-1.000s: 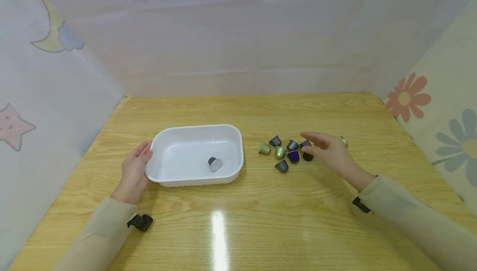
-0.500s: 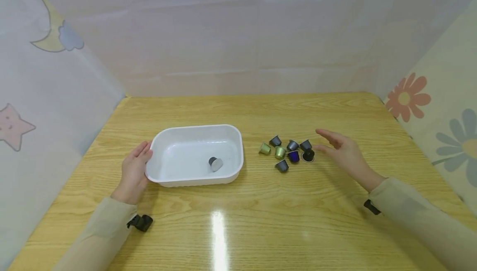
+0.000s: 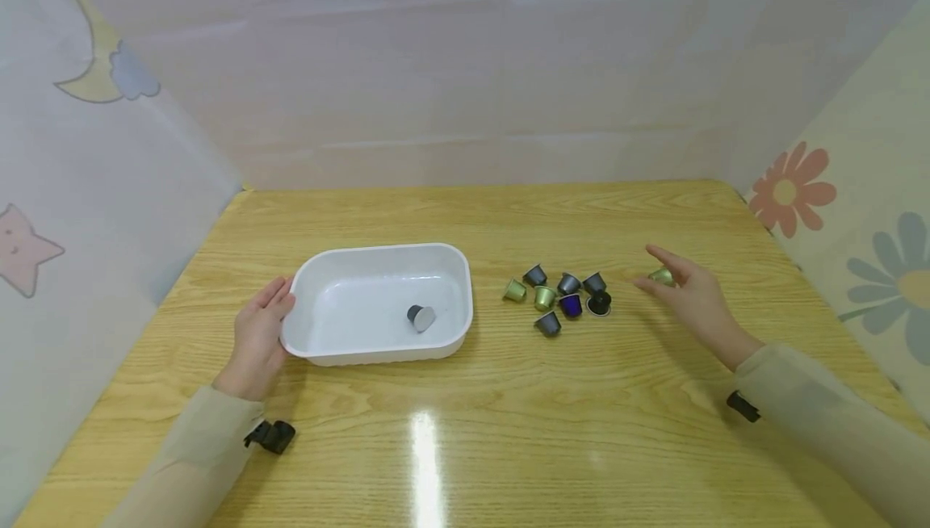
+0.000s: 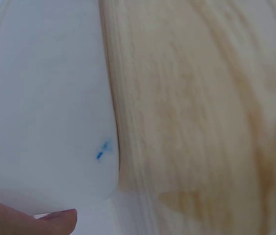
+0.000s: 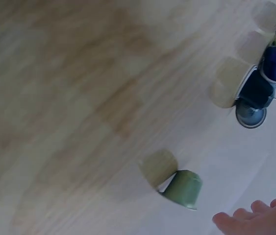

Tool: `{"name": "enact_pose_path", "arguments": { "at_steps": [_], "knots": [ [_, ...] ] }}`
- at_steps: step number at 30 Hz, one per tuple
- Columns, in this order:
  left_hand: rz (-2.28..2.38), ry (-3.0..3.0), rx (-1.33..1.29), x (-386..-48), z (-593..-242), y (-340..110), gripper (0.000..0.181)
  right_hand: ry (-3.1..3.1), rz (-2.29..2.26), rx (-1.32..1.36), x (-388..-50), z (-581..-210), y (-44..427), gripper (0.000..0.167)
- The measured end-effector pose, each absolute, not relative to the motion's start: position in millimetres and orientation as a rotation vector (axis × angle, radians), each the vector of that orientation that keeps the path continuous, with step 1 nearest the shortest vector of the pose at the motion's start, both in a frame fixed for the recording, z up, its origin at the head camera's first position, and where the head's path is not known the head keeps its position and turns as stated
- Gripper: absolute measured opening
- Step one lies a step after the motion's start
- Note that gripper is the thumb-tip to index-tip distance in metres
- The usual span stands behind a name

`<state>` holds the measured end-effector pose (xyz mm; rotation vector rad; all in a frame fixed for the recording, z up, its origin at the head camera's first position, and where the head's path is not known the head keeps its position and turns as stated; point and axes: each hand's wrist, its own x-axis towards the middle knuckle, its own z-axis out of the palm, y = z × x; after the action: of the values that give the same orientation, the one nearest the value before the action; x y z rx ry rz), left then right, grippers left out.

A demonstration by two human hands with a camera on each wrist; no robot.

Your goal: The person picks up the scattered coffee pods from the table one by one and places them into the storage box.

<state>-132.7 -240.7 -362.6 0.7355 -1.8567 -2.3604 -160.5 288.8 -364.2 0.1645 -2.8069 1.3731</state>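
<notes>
the right hand (image 3: pixel 701 302) is held over the tabletop (image 3: pixel 508 431), its thumb and fingers spread apart and nothing gripped between them. in the head view a green coffee pod (image 3: pixel 662 276) is framed by that gap; in the right wrist view the pod is seen tilted on the tabletop, just beside the fingertips (image 5: pixel 224 221) but apart from them. to the left of the right hand, eight pods are clustered: nearest to it a black pod (image 3: pixel 599 303) and a grey pod (image 3: pixel 594 281), then a blue pod (image 3: pixel 571 307), with two more green pods (image 3: pixel 544 296) and three more grey pods (image 3: pixel 548 324) farther off. by the left hand (image 3: pixel 254 350), the left end of a white tub (image 3: pixel 356 314) is touched at the rim; whether the rim is pinched cannot be told. a dark pod with a pale lid (image 3: pixel 421 318) is contained in the tub, toward the end farther from the left hand. both forearms are covered by pale sleeves (image 3: pixel 196 439).
</notes>
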Motion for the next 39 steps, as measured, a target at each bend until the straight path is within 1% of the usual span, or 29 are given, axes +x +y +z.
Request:
{"name": "enact_pose_path", "arguments": {
  "at_steps": [10, 24, 32, 39],
  "knots": [
    [-2.363, -1.859, 0.734, -133, -362, -241, 0.055, -2.963, 1.236, 0.141, -171, -370, 305, 0.08],
    [-2.334, -1.887, 0.729, -133, -363, -243, 0.054, -3.069, 1.365, 0.153, -189, -379, 329, 0.09],
    [-2.32, -1.901, 0.737, -133, -362, -241, 0.054, -3.132, 1.333, 0.168, -196, -380, 333, 0.087],
    [-2.333, -1.887, 0.748, -133, -362, -242, 0.054, -3.155, 1.26, 0.217, -203, -385, 334, 0.075]
  ]
}}
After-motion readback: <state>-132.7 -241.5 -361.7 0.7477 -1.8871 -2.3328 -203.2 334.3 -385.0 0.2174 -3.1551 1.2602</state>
